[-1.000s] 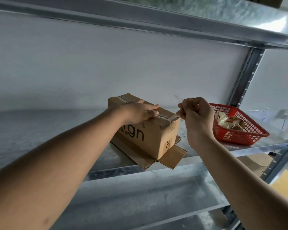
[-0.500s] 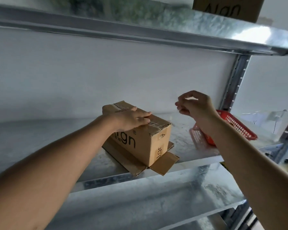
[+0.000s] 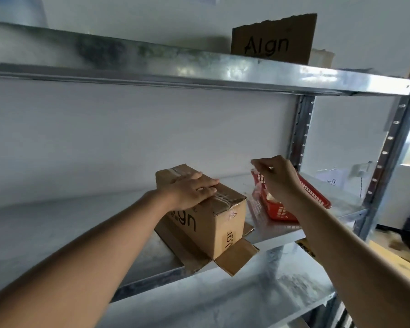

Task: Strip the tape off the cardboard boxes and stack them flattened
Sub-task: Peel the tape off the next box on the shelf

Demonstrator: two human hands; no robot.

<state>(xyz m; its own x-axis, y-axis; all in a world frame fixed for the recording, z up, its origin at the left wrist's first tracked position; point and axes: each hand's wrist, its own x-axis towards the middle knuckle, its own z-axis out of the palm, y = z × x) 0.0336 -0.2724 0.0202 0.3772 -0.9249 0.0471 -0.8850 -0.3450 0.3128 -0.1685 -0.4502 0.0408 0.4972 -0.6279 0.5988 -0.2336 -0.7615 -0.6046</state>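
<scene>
A brown cardboard box printed "Algn" stands on the metal shelf, its bottom flaps splayed out under it. Clear tape still runs along its top seam, wrinkled near the right edge. My left hand lies flat on the box top, fingers straight, pressing it down. My right hand is raised to the right of the box, above the red basket. Its fingers are curled and pinch a small, faint, clear tape strip.
The red plastic basket holds crumpled tape scraps and sits at the shelf's right end by the perforated upright. A higher shelf carries an "Algn" cardboard piece. Flat cardboard lies lower right, below the shelf.
My right hand pulled a tape strip away from the box's right edge, then rose and moved right over the basket. The left hand stayed on the box. The view tilted upward.
</scene>
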